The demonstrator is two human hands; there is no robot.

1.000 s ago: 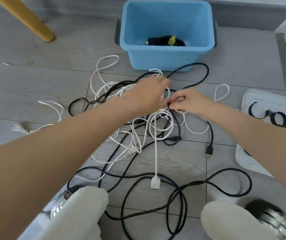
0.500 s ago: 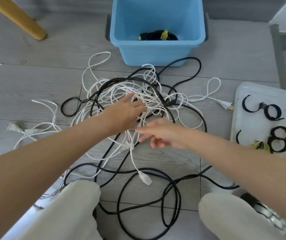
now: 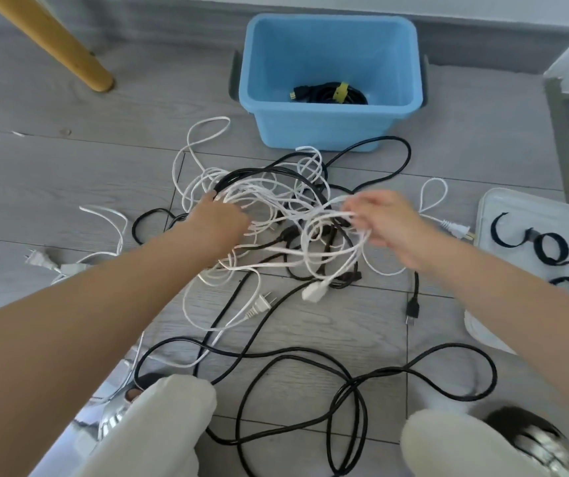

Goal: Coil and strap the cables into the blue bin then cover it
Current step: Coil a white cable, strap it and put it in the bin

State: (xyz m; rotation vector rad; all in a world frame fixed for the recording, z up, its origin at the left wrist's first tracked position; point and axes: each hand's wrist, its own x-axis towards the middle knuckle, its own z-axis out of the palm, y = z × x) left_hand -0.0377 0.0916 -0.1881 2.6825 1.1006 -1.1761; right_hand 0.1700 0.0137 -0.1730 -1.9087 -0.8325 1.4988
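i see my left hand (image 3: pixel 219 222) buried in the cable tangle (image 3: pixel 269 215) on the floor, fingers hidden, grip unclear. my right hand (image 3: pixel 384 218) pinches white strands at the tangle's right edge. the bin (image 3: pixel 327 122) sits just beyond, one strapped coil (image 3: pixel 331 92) inside. the lid (image 3: pixel 503 215) lies right, bare floor left.

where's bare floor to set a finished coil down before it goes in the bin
Bare floor lies left of the blue bin, between the wooden leg and the cable tangle, and right of the bin above the white lid. Between both hands it is crowded.
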